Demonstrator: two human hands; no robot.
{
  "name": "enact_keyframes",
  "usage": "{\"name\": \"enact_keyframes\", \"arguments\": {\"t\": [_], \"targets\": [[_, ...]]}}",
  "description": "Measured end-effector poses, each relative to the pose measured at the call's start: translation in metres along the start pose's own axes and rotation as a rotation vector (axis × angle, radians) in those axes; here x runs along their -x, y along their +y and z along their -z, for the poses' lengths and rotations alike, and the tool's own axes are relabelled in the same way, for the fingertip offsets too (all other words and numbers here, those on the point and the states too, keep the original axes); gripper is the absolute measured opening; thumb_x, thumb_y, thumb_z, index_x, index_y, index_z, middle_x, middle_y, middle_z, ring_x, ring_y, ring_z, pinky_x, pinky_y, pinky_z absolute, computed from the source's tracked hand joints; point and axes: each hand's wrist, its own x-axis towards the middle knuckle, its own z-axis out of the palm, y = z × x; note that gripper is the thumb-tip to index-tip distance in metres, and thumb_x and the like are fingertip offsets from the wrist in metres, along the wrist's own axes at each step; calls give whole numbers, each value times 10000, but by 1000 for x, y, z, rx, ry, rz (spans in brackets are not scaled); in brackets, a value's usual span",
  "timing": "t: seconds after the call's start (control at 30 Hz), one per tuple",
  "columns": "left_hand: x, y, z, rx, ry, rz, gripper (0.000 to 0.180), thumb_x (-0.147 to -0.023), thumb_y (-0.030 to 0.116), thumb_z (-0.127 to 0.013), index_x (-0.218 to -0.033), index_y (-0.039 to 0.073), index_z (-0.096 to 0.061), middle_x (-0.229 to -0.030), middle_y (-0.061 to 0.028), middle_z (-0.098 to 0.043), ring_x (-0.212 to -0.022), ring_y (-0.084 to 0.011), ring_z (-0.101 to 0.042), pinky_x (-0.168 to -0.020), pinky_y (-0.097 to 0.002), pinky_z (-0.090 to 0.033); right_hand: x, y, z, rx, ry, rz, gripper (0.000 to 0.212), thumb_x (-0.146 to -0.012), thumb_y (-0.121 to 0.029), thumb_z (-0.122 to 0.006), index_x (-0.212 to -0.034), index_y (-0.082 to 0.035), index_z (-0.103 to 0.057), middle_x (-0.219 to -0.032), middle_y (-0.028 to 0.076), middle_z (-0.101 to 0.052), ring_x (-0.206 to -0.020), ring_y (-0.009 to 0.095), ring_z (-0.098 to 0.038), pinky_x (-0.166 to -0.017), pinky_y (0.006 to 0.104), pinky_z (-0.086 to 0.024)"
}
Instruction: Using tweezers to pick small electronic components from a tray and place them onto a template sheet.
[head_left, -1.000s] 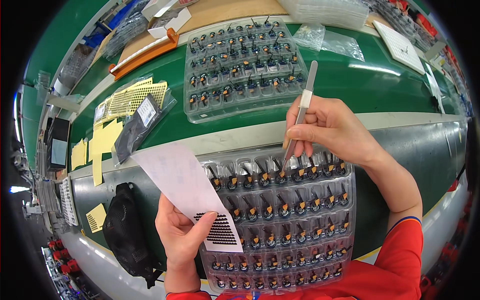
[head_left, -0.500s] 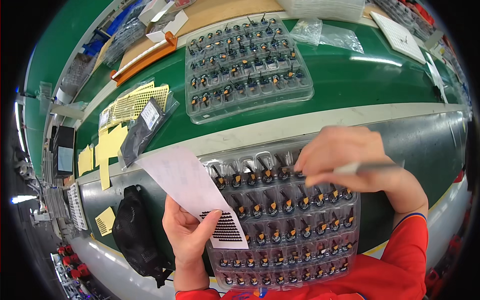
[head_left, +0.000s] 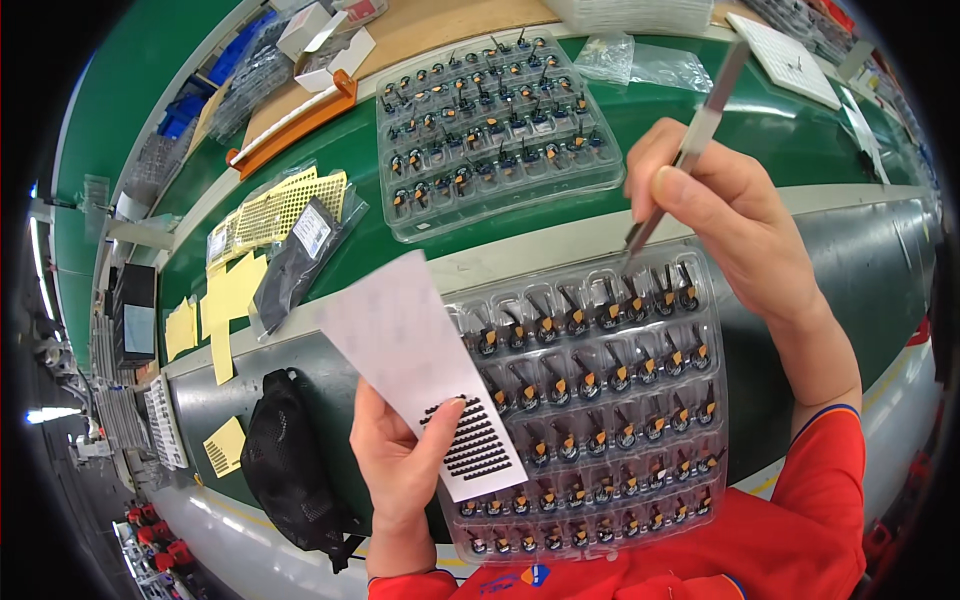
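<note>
In my left hand [head_left: 403,452], a white backing sheet [head_left: 385,320] with rows of small black stickers is pinched under the thumb. It overlaps the left side of a clear plastic tray [head_left: 714,325]. Rows of small dark round parts [head_left: 588,384], with black stems and orange marks, fill the tray's pockets. Above the tray's far right part, my right hand [head_left: 722,205] grips a slim grey craft knife [head_left: 698,135] like a pen. Its thin tip points down toward the far row; whether it touches anything, I cannot tell.
A second filled clear tray [head_left: 408,228] lies farther off on the green bench. Left of it are yellow sticker sheets [head_left: 290,210], a black bagged packet [head_left: 295,262] and an orange-ended holder [head_left: 290,125]. A black mesh bag [head_left: 290,460] lies near my left forearm.
My right hand has risen and turned from over the far row, lifting the knife upright. My left hand and the sheet have shifted slightly right.
</note>
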Motion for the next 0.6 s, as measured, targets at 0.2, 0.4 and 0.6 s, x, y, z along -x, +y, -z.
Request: {"name": "enact_keyframes", "arguments": {"t": [0.2,0.4,0.6], "targets": [[5,2,-9,-94,-29,-23,448,-770,-125,-565,-1173,-63,-380,-1003,-134,-591,-862,-158,-614,-747,-242,-497,15,2,-3,-26,6,-130,155,-872,-138,-528,-808,-6,-580,-812,55,-572,-798,127,-573,-679,248,-461],[10,1,-13,-593,-9,-250,621,-719,-56,-653,-1254,-38,-336,-1169,-156,-501,-1108,-244,-477,-869,-340,-422,23,18,-4,-42,68,-131,111,-840,-103,-584,-862,5,-593,-831,68,-619,-773,119,-606,-696,234,-489],[12,8,-17,-943,76,-560,704,-666,11,-703,-1282,-3,-363,-1287,-143,-399,-1243,-303,-303,-950,-397,-330,28,23,-8,-76,105,-141,111,-838,-103,-592,-870,4,-594,-836,69,-627,-786,126,-618,-714,239,-502]]}}
